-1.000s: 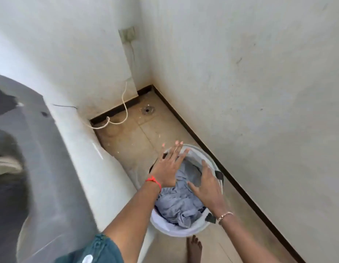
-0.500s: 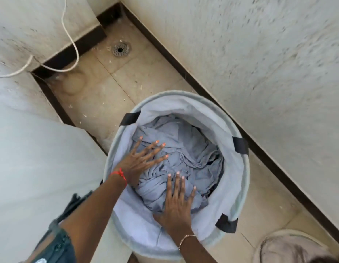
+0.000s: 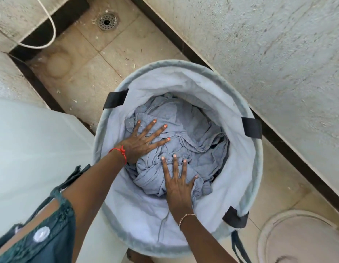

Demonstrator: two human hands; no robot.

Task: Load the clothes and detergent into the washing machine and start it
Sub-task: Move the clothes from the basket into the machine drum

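Note:
A round pale-blue fabric laundry basket [image 3: 246, 168] with black strap tabs stands on the tiled floor, holding a crumpled heap of grey-blue clothes [image 3: 191, 130]. My left hand [image 3: 144, 143], red thread at the wrist, lies flat with fingers spread on the left of the heap. My right hand [image 3: 178, 185], thin bracelet at the wrist, presses flat on the heap's near side, fingers apart. Neither hand has closed around cloth. The white side of the washing machine [image 3: 32, 149] fills the left edge; its opening is out of view.
A rough white wall [image 3: 278, 54] with a dark skirting runs close along the basket's right. A floor drain [image 3: 107, 21] sits at the far corner, with a white cable [image 3: 51, 25] hanging by the left wall. A round pale lid or tub [image 3: 301, 238] lies at bottom right.
My head has tipped down and closer, so the basket now fills the view and the machine top is gone. Both hands have sunk from above the basket onto the clothes.

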